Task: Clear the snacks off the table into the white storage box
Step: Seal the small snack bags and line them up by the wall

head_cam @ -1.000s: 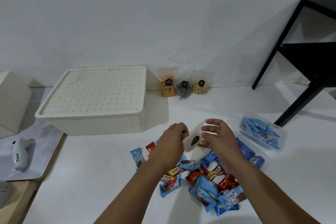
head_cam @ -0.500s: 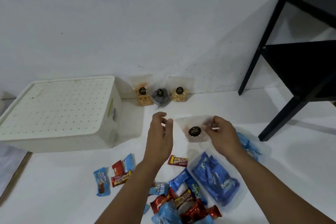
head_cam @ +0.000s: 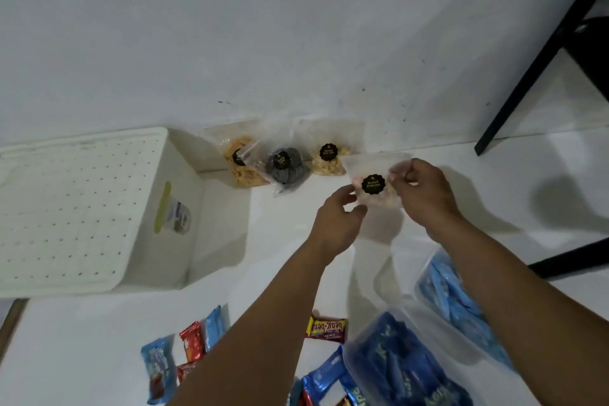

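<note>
Storage box [head_cam: 82, 208] cut off left.

White table [head_cam: 82, 356]: lidded white box [head_cam: 82, 208], snack bags [head_cam: 283, 163], wrapped candies [head_cam: 194, 339].

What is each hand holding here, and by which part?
Both hold one clear snack pouch with a black label: the right hand pinches its right edge near the top, the left hand grips its lower left corner.

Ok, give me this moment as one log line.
stage: bagged snack in hands | left hand: pinching clear snack pouch | right hand: pinching pouch | white storage box: lid on | three pouches at wall
</note>
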